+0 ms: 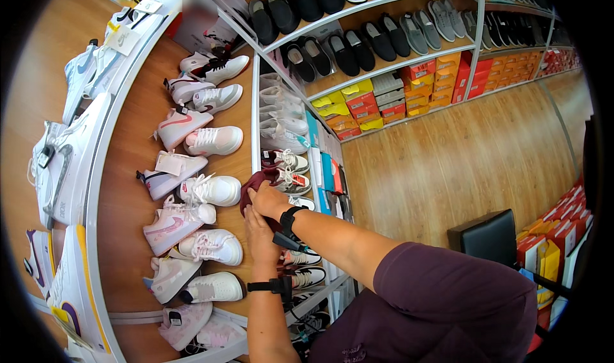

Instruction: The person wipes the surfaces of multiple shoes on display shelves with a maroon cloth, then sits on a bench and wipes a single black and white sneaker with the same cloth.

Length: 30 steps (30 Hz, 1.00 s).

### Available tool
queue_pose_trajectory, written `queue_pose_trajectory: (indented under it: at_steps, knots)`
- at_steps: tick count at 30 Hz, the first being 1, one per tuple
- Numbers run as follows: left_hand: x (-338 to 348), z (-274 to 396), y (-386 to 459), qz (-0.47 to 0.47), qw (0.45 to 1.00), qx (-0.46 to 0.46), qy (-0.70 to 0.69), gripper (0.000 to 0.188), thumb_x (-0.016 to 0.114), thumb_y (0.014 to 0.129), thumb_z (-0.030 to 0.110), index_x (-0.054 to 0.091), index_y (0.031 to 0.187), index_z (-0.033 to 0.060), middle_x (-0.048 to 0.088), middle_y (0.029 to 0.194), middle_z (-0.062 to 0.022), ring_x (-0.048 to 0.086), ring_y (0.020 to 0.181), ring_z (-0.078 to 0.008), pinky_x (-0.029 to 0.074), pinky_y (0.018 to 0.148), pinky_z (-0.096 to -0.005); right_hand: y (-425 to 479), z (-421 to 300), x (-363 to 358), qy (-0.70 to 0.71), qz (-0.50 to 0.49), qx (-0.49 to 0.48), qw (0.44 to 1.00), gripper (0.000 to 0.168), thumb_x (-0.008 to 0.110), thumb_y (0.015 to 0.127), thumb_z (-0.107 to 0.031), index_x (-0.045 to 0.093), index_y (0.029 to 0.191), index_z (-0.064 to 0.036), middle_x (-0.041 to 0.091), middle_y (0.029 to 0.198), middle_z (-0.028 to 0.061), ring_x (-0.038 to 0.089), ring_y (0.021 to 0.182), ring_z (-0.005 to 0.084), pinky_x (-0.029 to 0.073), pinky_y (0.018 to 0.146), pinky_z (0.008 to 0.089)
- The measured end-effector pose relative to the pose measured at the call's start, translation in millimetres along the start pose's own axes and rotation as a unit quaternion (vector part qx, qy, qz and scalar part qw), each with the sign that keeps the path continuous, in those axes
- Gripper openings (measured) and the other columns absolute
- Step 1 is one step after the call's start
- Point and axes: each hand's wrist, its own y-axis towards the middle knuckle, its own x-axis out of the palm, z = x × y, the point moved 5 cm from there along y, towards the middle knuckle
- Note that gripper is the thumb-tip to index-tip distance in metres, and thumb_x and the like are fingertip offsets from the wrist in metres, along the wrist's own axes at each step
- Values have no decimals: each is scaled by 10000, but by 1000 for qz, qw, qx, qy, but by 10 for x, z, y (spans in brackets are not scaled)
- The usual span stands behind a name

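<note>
A crumpled maroon cloth (253, 184) is bunched at the front edge of a wooden display shelf (247, 109). My right hand (269, 201) grips it from the right, fingers curled into the folds. Just below, my left hand (260, 233) has its fingertips on the same cloth and seems to pinch its lower part; the thumb is hidden. Closest to the cloth on the shelf is a white sneaker with laces (211, 190). Under the hands, a lower row holds more shoes, among them a grey and white sneaker with an orange patch (293, 182). Both wrists wear black straps.
White sneakers (76, 161) with tags line the upper shelf at left. Across from me, a rack (374, 70) bears dark slip-on shoes above stacked shoe boxes (362, 104). On the wooden floor (407, 171) stands a black padded stool (482, 236), beside more stacked boxes (551, 248).
</note>
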Motion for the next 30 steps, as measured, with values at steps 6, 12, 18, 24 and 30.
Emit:
queue_pose_trajectory:
  at_steps: [6, 12, 18, 24, 30]
  knots:
    - [-76, 141, 190, -20, 999, -32, -8, 906, 745, 852, 87, 262, 1597, -92, 317, 1663, -269, 319, 1544, -447, 300, 1280, -486, 162, -17, -120, 5, -1, 3, 1000, 634, 492, 1055, -543, 526, 1262, 55, 715, 1217, 311, 699, 1152, 461, 519, 1009, 541]
    - [-9, 109, 235, -15, 999, -36, 16, 885, 713, 877, 38, 237, 1617, -60, 328, 1659, -257, 328, 1545, -436, 316, 1279, -473, 186, -25, -166, 16, -7, -18, 1000, 642, 486, 1056, -538, 523, 1231, 78, 732, 1118, 327, 708, 1085, 494, 538, 960, 555]
    - [49, 75, 333, -15, 999, -49, 16, 853, 694, 898, 41, 244, 1616, -60, 336, 1651, -267, 338, 1536, -442, 318, 1275, -478, 243, -23, -175, 24, -14, -21, 999, 640, 497, 1052, -542, 515, 1247, 66, 738, 1095, 321, 722, 1057, 481, 545, 936, 564]
    - [-32, 234, 607, -2, 1000, -18, -3, 817, 675, 928, 87, 253, 1608, -82, 335, 1641, -301, 357, 1518, -457, 320, 1265, -482, 419, -98, -411, 35, -26, -4, 999, 604, 530, 1053, -502, 524, 1301, 48, 728, 1196, 298, 707, 1141, 445, 534, 987, 523]
    - [162, 157, 896, -22, 999, -31, 29, 894, 714, 918, 263, 263, 1600, -99, 330, 1639, -322, 341, 1518, -478, 309, 1268, -467, 784, -126, -481, 19, -5, 0, 1000, 641, 535, 1039, -535, 543, 1285, 58, 711, 1225, 313, 697, 1151, 464, 522, 1013, 540]
